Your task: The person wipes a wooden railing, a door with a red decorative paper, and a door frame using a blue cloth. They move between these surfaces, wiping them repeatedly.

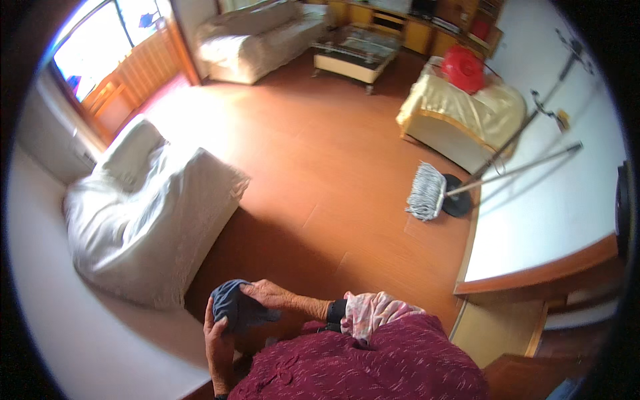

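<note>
A dark blue-grey cloth [242, 311] is bunched up between my two hands in front of my body. My left hand [218, 327] grips its left side, with the thumb on the near face and the fingers around the outer edge. From the right, my right hand [267, 294] pinches the cloth's upper edge. A loose fold hangs down between the hands towards my maroon top [350, 365]. What the cloth is exactly, I cannot tell.
A sheet-covered armchair [150, 240] stands at the left, a covered sofa [260, 40] beyond. Further off is a glass-topped coffee table [350, 62]. At the right are a string mop [426, 192], a coat stand [525, 125] and an armchair [450, 130] bearing a red bag [462, 70].
</note>
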The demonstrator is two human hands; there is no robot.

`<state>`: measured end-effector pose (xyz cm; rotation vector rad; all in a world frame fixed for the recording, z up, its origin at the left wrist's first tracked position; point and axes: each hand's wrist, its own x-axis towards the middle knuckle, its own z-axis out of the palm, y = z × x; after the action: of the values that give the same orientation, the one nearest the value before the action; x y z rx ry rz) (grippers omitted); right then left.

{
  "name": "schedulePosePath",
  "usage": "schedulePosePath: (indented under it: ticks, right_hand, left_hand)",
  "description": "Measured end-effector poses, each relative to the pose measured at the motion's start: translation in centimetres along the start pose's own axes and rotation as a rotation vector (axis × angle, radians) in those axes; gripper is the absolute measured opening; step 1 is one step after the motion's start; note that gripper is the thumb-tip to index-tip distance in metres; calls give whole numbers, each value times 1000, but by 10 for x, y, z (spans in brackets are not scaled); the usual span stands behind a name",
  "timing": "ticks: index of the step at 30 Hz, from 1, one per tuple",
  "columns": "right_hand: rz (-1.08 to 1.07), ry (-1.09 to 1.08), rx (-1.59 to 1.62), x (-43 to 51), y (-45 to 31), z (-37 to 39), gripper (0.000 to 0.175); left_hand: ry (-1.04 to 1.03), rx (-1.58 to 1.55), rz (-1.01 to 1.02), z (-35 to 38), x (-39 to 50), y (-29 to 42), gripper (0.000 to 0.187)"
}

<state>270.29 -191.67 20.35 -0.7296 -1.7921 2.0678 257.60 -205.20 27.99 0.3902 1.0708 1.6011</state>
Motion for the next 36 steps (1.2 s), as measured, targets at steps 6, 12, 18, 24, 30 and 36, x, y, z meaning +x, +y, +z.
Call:
schedulePosePath:
  ticks: [6, 12, 18, 24, 30, 36]
  right_hand:
    - [24, 314, 246, -18, -6, -45, 51]
    - [-216, 524, 301, -62, -38, -89, 52]
    - [-277, 383, 620, -89, -75, -100, 49]
    - [-204, 595, 710, -106, -67, -108, 53]
    - [-307, 1024, 641, -142, -52, -93, 45]
    - [-464, 1135, 528, -181, -61, -88, 35]
  left_hand:
    - [-231, 132, -243, 13, 68, -10, 59]
    - [-325, 385, -348, 63, 114, -29, 45]
    - [-602, 525, -315, 114, 146, -33, 44]
    - [-912, 293, -543, 150, 171, -63, 50]
    - [-1051, 228, -757, 154, 182, -121, 51]
    - [-1277, 420, -751, 197, 170, -141, 61]
